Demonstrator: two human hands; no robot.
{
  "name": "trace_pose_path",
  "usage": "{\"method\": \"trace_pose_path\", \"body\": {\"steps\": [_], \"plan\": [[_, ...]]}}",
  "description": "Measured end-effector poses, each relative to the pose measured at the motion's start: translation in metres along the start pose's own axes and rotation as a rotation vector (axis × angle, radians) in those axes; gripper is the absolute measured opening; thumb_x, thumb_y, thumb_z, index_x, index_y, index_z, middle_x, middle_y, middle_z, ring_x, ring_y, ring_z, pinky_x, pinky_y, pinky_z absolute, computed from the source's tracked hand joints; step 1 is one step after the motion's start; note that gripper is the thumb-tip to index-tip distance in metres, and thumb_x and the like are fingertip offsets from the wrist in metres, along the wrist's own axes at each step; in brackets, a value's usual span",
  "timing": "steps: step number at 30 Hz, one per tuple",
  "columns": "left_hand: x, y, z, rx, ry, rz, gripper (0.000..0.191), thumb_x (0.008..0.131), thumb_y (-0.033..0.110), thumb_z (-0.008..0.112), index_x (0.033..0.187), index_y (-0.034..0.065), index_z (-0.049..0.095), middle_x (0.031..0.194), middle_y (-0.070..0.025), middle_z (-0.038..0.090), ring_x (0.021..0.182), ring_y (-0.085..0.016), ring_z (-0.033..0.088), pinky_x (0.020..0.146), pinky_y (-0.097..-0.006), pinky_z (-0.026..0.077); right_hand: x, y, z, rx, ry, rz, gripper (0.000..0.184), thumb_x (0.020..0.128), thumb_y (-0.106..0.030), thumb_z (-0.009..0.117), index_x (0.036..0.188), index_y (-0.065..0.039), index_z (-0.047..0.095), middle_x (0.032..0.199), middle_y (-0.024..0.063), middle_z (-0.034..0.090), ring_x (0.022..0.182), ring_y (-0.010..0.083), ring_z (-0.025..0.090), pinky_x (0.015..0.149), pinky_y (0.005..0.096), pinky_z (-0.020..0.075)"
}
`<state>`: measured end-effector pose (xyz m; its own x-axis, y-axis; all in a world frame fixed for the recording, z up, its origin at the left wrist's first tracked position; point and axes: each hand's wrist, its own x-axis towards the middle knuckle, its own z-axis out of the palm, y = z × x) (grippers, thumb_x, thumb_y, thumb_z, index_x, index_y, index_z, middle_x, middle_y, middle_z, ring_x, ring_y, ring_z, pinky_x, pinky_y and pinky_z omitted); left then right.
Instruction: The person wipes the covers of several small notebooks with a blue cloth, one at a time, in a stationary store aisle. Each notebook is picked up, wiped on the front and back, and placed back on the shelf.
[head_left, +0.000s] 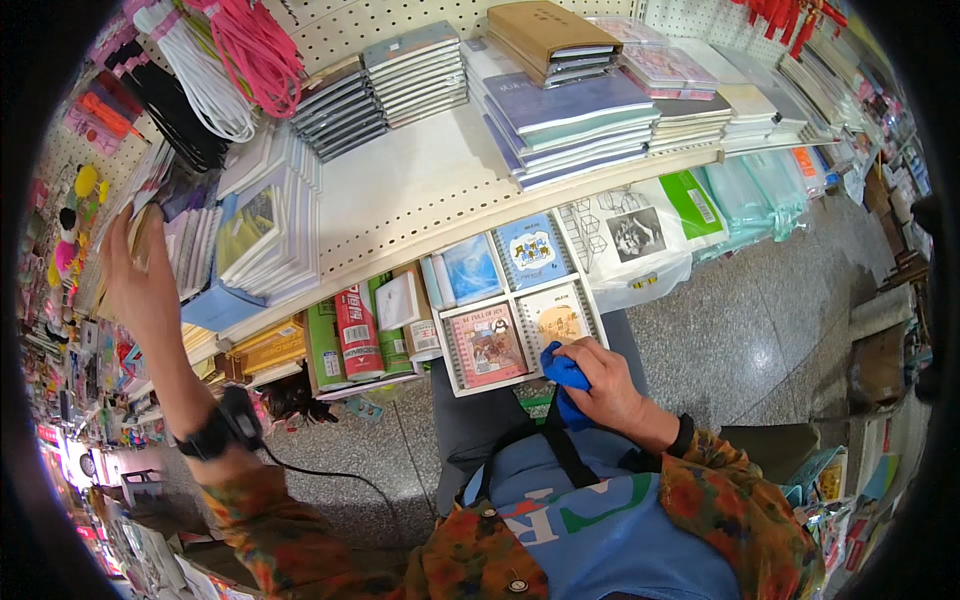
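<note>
My right hand (609, 382) grips a bunched blue cloth (564, 367) beside the near right corner of a white compartmented box (480, 389). This box rests over my lap and holds small spiral notebooks, among them a pink one (486, 343), a blue one (531, 251) and a white one (553, 311). At the left end of the shelf, my left hand (139, 277) reaches up to a row of thin booklets (150, 176), thumb and fingers apart. Something brownish shows between them; whether they grip it is unclear. Next to it stand purple-edged notebooks (193, 251).
A white metal shelf (405, 176) carries stacks of dark notebooks (341, 109) and large purple-covered books (570, 112). Pink and white cords (202, 82) hang above its left side. Below are red and green packages (357, 334) and clear plastic bags (757, 191). A black cable (322, 472) trails from my left wrist.
</note>
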<state>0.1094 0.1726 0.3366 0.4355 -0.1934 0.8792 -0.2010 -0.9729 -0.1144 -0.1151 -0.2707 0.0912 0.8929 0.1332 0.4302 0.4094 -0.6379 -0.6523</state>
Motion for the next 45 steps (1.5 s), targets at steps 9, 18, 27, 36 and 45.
{"method": "trace_pose_path", "body": {"steps": [9, 18, 27, 36, 45], "plan": [[-0.146, 0.195, -0.004, -0.881, -0.432, -0.175, 0.020, 0.088, -0.004, 0.070, 0.107, -0.0016, 0.070, 0.098, -0.0150, 0.071, 0.084, -0.025, 0.068, 0.075, -0.0356, 0.054, -0.003, 0.002, 0.006, -0.008, -0.033, -0.001, 0.045, 0.079, -0.005, 0.078, 0.121, -0.003, 0.062, 0.101, 0.0150, 0.065, 0.087, 0.0370, 0.069, 0.071, 0.0433, 0.0571], [-0.216, 0.217, 0.082, -0.799, -0.744, -0.365, 0.024, 0.087, 0.009, 0.073, 0.109, -0.0010, 0.070, 0.095, -0.0176, 0.069, 0.082, -0.032, 0.070, 0.072, -0.0410, 0.055, -0.010, 0.002, 0.004, -0.001, -0.022, 0.044, 0.037, 0.081, -0.002, 0.076, 0.115, -0.003, 0.063, 0.100, 0.0156, 0.066, 0.086, 0.0391, 0.070, 0.072, 0.0427, 0.0572], [-0.211, 0.237, 0.113, -0.473, -0.815, -0.217, 0.040, 0.088, 0.020, 0.074, 0.124, 0.0046, 0.067, 0.115, -0.0177, 0.067, 0.099, -0.039, 0.070, 0.085, -0.0472, 0.056, -0.014, 0.008, 0.007, 0.028, -0.054, 0.059, 0.042, 0.078, -0.005, 0.077, 0.117, -0.006, 0.062, 0.099, 0.0136, 0.064, 0.084, 0.0375, 0.069, 0.071, 0.0434, 0.0564], [-0.199, 0.288, 0.126, -0.689, -0.678, 0.265, 0.048, 0.078, -0.003, 0.063, 0.121, 0.0135, 0.074, 0.119, -0.0143, 0.061, 0.116, -0.036, 0.057, 0.099, -0.0457, 0.046, -0.019, 0.014, 0.008, 0.037, -0.107, 0.090, 0.046, 0.076, -0.006, 0.078, 0.119, -0.007, 0.061, 0.102, 0.0127, 0.062, 0.088, 0.0368, 0.068, 0.073, 0.0439, 0.0566], [-0.181, 0.359, 0.158, -0.726, -0.891, 0.546, 0.053, 0.081, -0.007, 0.061, 0.126, 0.0181, 0.073, 0.145, -0.0191, 0.053, 0.141, -0.040, 0.043, 0.113, -0.0532, 0.033, -0.025, 0.020, 0.002, 0.016, -0.088, 0.118, 0.046, 0.075, -0.008, 0.078, 0.118, -0.006, 0.060, 0.100, 0.0129, 0.061, 0.087, 0.0367, 0.067, 0.073, 0.0446, 0.0562]]}}
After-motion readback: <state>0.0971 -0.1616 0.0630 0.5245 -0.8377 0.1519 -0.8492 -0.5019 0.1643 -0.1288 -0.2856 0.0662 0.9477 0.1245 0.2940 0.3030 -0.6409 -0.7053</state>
